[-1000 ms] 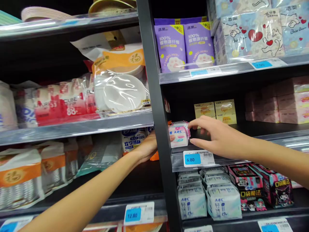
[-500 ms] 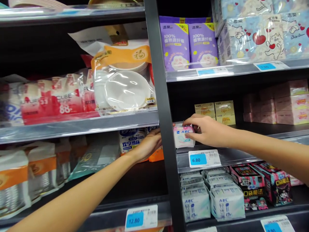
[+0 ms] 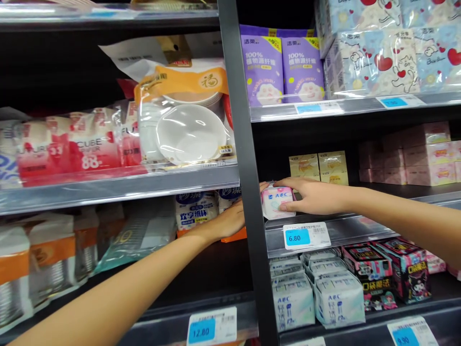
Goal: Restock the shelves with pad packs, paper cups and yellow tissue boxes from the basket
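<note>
A small white and pink ABC pack of panty liners (image 3: 271, 204) sits at the left front of the middle shelf on the right. My right hand (image 3: 306, 194) is closed on it, fingers over its top and thumb against its front right side. My left hand (image 3: 230, 221) reaches in from the left shelf bay, and the dark upright post (image 3: 242, 120) hides most of its fingers. Fingertips show beyond the post at the pack's upper left corner, touching or nearly touching it. How far those fingers curl cannot be seen.
Yellow boxes (image 3: 319, 168) and pink boxes (image 3: 430, 158) stand farther back on this shelf. Below are pale ABC packs (image 3: 338, 300) and black boxes (image 3: 403, 269). Left of the post are paper cup packs (image 3: 196, 211) and bagged white bowls (image 3: 190, 134). A price label (image 3: 307, 235) edges the shelf.
My right hand has flattened lower over the pack. The pack has shifted slightly right and tilted, showing more of its top. More of the left fingertips shows beyond the post.
</note>
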Tool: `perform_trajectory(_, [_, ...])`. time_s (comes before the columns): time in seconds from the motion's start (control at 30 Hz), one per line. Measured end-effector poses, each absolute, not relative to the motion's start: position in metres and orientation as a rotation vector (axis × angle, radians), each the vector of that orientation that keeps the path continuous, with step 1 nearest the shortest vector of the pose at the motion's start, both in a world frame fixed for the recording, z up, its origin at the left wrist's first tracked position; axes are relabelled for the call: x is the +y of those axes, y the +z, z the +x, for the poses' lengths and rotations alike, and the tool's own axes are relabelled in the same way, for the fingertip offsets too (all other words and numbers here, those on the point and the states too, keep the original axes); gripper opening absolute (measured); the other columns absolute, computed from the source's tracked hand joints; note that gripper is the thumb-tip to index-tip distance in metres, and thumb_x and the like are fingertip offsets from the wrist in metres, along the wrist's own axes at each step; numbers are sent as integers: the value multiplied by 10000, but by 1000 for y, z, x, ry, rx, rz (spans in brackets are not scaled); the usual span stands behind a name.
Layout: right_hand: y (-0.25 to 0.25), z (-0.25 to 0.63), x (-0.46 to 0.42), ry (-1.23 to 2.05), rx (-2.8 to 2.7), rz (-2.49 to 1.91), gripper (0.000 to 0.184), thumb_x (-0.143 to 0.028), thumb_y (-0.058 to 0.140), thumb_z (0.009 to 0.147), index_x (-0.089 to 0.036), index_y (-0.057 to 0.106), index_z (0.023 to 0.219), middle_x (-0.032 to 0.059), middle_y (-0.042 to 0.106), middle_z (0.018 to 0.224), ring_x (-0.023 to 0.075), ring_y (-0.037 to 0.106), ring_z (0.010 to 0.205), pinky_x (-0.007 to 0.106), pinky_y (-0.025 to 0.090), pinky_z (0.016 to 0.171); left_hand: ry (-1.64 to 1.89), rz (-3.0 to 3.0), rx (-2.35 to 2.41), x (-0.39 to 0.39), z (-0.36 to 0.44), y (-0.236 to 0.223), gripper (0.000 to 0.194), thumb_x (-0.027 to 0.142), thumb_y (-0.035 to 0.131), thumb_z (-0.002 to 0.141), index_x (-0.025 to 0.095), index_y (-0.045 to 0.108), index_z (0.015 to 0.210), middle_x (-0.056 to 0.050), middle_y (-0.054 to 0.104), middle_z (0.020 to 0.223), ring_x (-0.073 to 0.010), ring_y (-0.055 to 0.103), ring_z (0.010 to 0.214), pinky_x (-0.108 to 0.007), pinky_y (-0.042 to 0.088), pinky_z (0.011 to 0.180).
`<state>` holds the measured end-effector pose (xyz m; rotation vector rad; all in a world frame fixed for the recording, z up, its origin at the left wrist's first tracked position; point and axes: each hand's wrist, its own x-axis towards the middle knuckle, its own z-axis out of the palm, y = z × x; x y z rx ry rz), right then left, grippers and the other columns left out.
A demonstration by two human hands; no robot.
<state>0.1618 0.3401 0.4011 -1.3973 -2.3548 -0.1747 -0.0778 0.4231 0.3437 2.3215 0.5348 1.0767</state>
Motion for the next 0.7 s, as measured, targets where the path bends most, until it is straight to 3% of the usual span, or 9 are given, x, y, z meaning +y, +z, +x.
perform_trajectory(0.27, [399, 163, 350, -144, -2333, -1442, 619, -452, 655, 929, -257, 496, 1495, 99, 564, 1498, 318, 586, 1319, 480, 461, 1118, 1114, 2347, 461, 444, -75, 332, 672, 406, 748, 853, 273, 546, 1480, -49, 492, 1579, -266, 215, 1575, -371, 99, 1293])
perform_trajectory(0.4, [395, 163, 348, -110, -2275, -1456, 650, -448, 660, 925, -237, 472, 1510, 106, 542, 1522, 306, 562, 1347, 465, 440, 1143, 1111, 2416, 545, 437, -79, 334, 650, 450, 679, 895, 252, 524, 1495, -34, 393, 1644, -282, 184, 1582, -367, 126, 1289])
perform_trajectory(0.53, [390, 167, 347, 42, -2186, -1439, 732, -514, 689, 891, -260, 438, 1530, 90, 528, 1537, 288, 568, 1334, 451, 457, 1132, 1111, 2488, 750, 420, -92, 330, 579, 487, 558, 945, 223, 562, 1461, -67, 427, 1622, -321, 251, 1560, -438, 187, 1282])
perform_trajectory(0.7, [389, 168, 348, 82, -2217, -1415, 738, -582, 667, 886, -288, 439, 1524, 68, 499, 1555, 272, 515, 1383, 439, 401, 1185, 1232, 2655, 1170, 380, -124, 302, 660, 461, 373, 1014, 156, 331, 1598, -119, 373, 1645, -322, 344, 1522, -561, 276, 1251])
